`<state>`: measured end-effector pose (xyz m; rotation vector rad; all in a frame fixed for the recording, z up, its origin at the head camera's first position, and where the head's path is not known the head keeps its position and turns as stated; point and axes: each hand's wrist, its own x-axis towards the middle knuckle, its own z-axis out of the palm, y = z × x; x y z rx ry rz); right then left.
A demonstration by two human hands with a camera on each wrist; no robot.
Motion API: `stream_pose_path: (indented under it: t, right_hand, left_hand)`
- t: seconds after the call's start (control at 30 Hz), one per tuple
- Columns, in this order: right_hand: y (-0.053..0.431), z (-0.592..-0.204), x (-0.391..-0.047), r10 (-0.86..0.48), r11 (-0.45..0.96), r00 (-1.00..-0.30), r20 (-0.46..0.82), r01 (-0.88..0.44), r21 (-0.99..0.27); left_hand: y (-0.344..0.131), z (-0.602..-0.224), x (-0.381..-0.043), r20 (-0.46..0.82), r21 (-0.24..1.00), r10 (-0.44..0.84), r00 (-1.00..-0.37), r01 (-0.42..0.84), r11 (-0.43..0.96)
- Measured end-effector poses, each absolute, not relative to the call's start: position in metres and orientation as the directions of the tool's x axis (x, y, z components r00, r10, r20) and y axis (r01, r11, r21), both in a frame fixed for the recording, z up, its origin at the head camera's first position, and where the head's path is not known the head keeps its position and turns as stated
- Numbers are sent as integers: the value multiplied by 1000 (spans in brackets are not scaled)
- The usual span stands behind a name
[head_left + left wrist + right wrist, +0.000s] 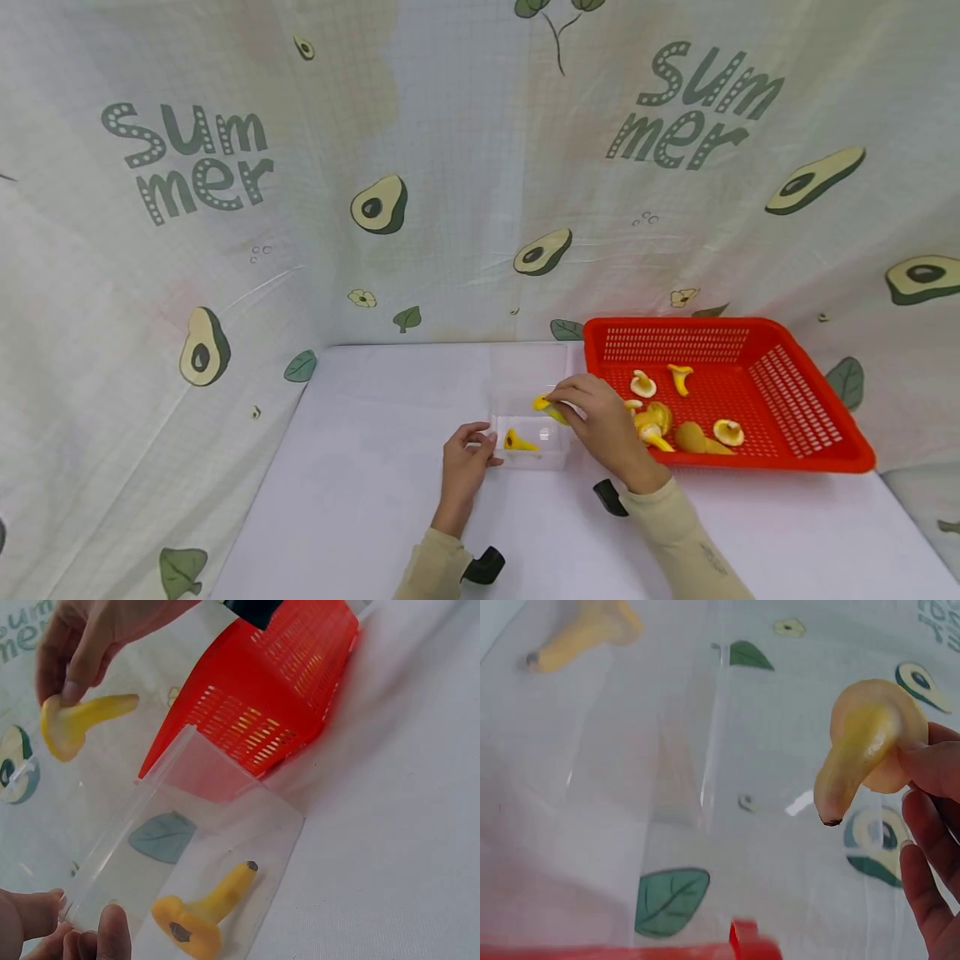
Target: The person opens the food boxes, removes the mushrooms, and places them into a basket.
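Observation:
In the head view, a clear plastic box (551,458) stands on the table with its lid (528,364) laid back behind it. One yellow toy mushroom (520,442) lies inside the box; the left wrist view shows this mushroom (199,919) with dark spots on cap and stem tip. My left hand (467,467) holds the box's left edge between thumb and fingers. Above the box's back right part, my right hand (600,421) pinches a second yellow mushroom (859,754) by its cap, stem pointing away from the fingers.
To the right of the box stands a red perforated basket (817,400) with several yellow and brownish mushrooms (652,421) in it. Its left wall is close to the box and my right hand. A printed cloth (450,275) hangs behind the white table (360,483).

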<state>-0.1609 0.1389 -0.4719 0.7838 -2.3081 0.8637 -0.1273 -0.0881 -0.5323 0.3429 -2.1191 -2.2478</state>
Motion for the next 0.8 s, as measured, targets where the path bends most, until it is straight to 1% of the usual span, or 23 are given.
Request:
stream_pose_path:
  t: [0.2,0.43,0.6,0.8]
  right_hand:
    - [167,-471,-157,-237,650,-683,691,-640,-410]
    - [198,-473,-154,-139,698,-720,679,-558,-449]
    - [217,-476,-155,-99,709,-717,690,-537,-456]
    - [230,-479,-155,-84,731,-725,683,-511,-453]
  left_hand:
    - [-88,-532,-128,-133,990,-188,-973,-122,-68]
    - [-88,-536,-130,-150,989,-191,-970,-143,-47]
    - [-88,-536,-131,-166,986,-192,-967,-165,-25]
    - [-87,-533,-131,-167,986,-193,-967,-168,-13]
